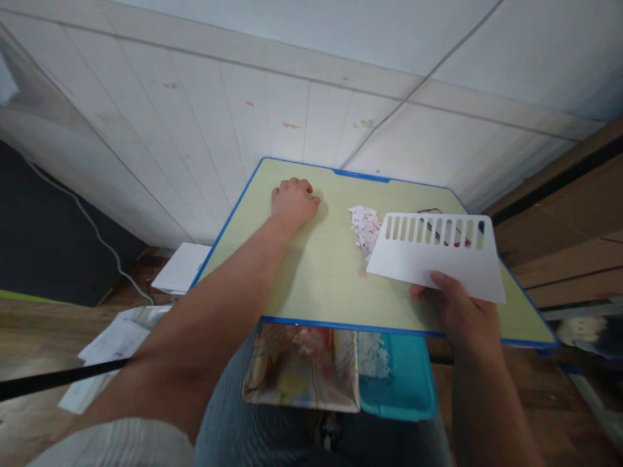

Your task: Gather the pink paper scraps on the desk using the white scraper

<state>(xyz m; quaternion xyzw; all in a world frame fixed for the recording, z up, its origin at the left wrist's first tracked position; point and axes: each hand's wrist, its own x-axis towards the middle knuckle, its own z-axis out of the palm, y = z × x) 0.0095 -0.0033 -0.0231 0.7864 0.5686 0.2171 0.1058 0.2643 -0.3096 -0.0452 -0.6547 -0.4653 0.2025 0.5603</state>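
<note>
My right hand point(462, 308) grips the lower edge of a thin white sheet with a row of rounded slots point(428, 256), thumb on top. The sheet is held tilted over the right side of a pale-yellow table point(335, 279) with a blue rim. Just left of the sheet lies a small pile of pinkish-white paper-like scraps point(364, 228), partly covered by it. My left hand point(294, 204) rests on the left part of the tabletop, fingers curled under; whatever they may hold is hidden. Behind the slots, dark and red bits of other items show, too covered to name.
Under the table's front edge, on my lap, sit a patterned box point(302, 399) with pinkish contents and a turquoise tray point(409, 383) with white scraps. A white wall point(292, 104) with a cable stands behind the table. Papers point(114, 340) lie at lower left; wooden shelving point(574, 246) is at right.
</note>
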